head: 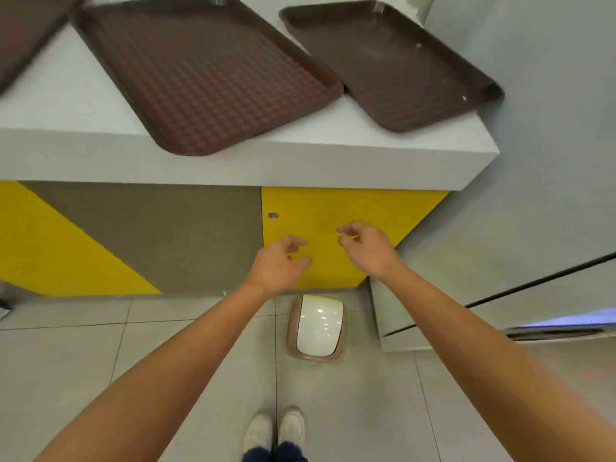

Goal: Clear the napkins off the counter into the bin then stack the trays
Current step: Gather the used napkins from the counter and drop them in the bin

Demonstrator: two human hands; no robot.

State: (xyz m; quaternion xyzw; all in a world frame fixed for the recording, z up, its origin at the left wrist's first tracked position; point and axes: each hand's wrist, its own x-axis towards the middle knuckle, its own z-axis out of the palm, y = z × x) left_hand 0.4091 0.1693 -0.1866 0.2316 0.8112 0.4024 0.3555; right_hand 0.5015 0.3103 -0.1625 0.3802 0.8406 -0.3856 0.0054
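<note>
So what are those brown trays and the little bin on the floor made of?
The brown trays look like moulded plastic, matt, with a woven-looking grip texture and rounded raised rims. The bin seems plastic too: its white lid is glossy, with bright light reflections, set in a duller beige body.

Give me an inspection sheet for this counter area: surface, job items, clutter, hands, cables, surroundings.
Surface: white counter, no napkins seen.
Job's things: left tray, middle tray and right tray lie unstacked; bin on the floor, lid closed.
Clutter: nothing seen.
Hands: left hand and right hand empty, fingers loosely curled, in front of the yellow cabinet door.
Cables: nothing seen.
Surroundings: tiled floor, white shoes, grey wall.
</note>
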